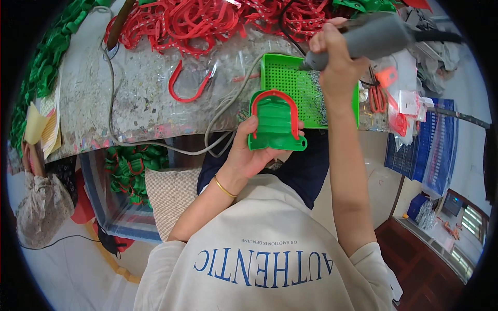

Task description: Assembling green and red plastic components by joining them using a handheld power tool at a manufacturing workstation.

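Near the table's front edge, my left hand (248, 155) grips a green plastic part (273, 123) with ridges and a small looped tab at its lower right. A red U-shaped strip (275, 94) sits around the part's top and sides. My right hand (340, 62) is wrapped round a grey power screwdriver (381, 35), blurred by motion. The tool points down and left over a green perforated tray (284, 75). Small metal screws (316, 96) lie in the tray's right part; my right forearm hides some of them.
A heap of red strips (181, 26) covers the table's far side, and one loose red strip (175, 93) lies nearer. A grey cable (111, 103) loops along the left. Orange-handled scissors (377, 99) lie right of the tray. Below left, a crate (104, 205) holds green parts.
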Action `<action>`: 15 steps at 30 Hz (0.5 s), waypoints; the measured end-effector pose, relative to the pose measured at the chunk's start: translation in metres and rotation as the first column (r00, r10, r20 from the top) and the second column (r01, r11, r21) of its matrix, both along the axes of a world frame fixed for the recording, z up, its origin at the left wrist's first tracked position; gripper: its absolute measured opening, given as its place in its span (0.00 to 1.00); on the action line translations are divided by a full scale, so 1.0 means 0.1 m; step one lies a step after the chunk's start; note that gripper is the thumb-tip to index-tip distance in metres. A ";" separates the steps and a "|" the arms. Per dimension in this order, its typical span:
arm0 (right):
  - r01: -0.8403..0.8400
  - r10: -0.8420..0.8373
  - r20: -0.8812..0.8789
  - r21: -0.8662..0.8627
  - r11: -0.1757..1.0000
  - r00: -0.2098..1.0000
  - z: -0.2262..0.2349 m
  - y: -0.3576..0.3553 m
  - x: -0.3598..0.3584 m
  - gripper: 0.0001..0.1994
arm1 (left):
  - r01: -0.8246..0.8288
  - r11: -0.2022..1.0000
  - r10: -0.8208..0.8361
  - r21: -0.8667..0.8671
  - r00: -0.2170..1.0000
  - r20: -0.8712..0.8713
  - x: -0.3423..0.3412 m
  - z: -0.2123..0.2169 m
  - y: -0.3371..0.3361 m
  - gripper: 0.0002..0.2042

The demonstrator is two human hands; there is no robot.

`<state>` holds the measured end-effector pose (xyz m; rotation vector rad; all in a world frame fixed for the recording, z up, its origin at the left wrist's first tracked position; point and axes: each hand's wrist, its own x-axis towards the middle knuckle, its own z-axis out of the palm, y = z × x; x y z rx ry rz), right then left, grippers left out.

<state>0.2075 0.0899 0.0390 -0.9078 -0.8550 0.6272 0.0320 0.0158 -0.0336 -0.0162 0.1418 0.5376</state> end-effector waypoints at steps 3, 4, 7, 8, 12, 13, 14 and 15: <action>0.043 -0.045 0.041 0.041 0.998 0.998 -0.23 0.15 0.05 0.05 | -0.002 1.000 0.002 -0.001 1.000 0.007 0.00 -0.03 0.01 0.33; 0.046 -0.047 0.040 0.039 0.998 0.998 -0.27 0.16 0.04 0.05 | -0.005 1.000 0.005 0.015 1.000 0.006 0.00 -0.03 0.02 0.33; 0.055 -0.055 0.134 0.001 0.998 0.990 -0.34 0.18 0.03 0.04 | -0.004 1.000 0.004 0.015 1.000 -0.020 -0.01 -0.05 0.01 0.33; 0.055 -0.055 0.133 -0.001 0.998 0.990 -0.35 0.18 0.03 0.04 | -0.004 1.000 0.004 0.014 1.000 -0.021 0.00 -0.05 0.01 0.33; 0.064 -0.061 0.162 -0.013 0.998 0.985 -0.39 0.19 0.02 0.04 | -0.004 1.000 0.004 0.003 1.000 -0.007 0.00 -0.05 0.01 0.33; 0.070 -0.066 0.184 -0.018 0.997 0.981 -0.40 0.19 0.01 0.04 | -0.006 1.000 0.006 0.007 1.000 -0.005 0.00 -0.05 0.00 0.33; 0.069 -0.064 0.183 -0.020 0.997 0.981 -0.41 0.19 0.01 0.04 | -0.007 1.000 0.007 0.004 1.000 -0.006 0.00 -0.06 0.00 0.33; 0.070 -0.065 0.174 -0.018 0.997 0.983 -0.42 0.20 0.01 0.04 | -0.004 1.000 0.004 0.015 1.000 0.000 0.00 -0.07 0.01 0.33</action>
